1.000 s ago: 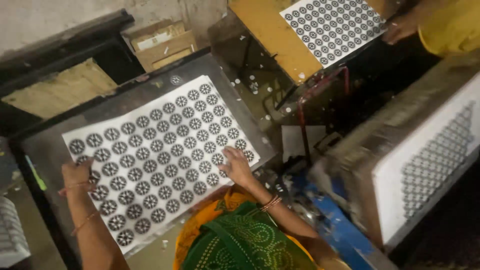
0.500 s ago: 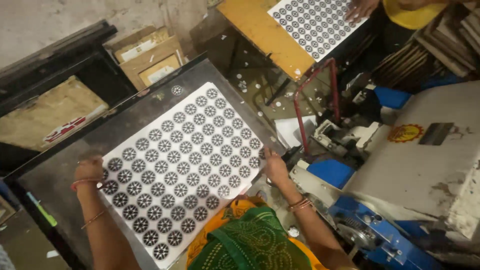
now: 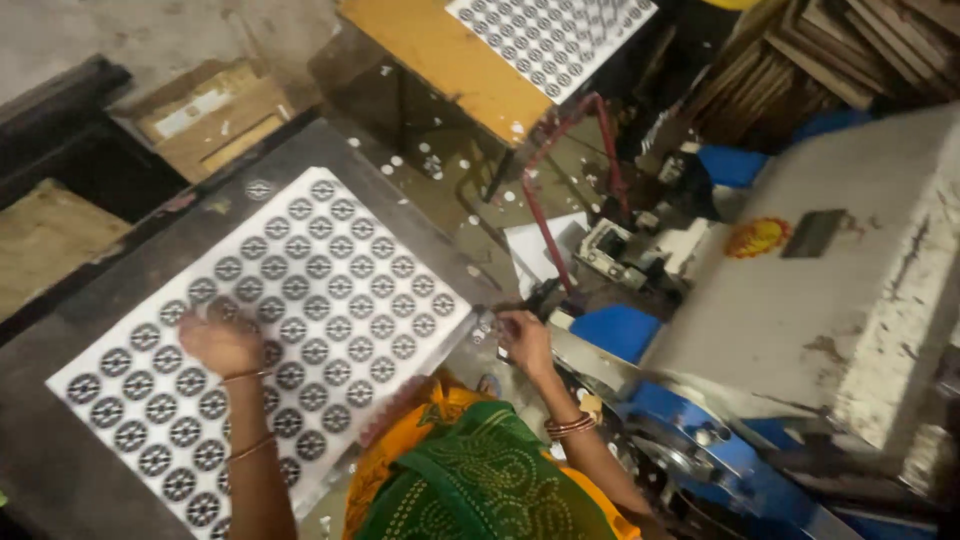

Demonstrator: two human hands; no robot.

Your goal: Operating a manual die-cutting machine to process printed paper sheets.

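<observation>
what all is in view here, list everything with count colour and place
patterned sheet: one, white with rows of dark round motifs, flat on the dark table
dark table: one, grey-black, left
second patterned sheet: one, same print, top centre on the yellow board
yellow board: one, top centre
cardboard box: one, brown, top left
machine: one, off-white body with blue parts, right
red bent rod: one, centre
bangles: several, right wrist
left hand: resting on the sheet
right hand: at the sheet's right edge, beside the machine
</observation>
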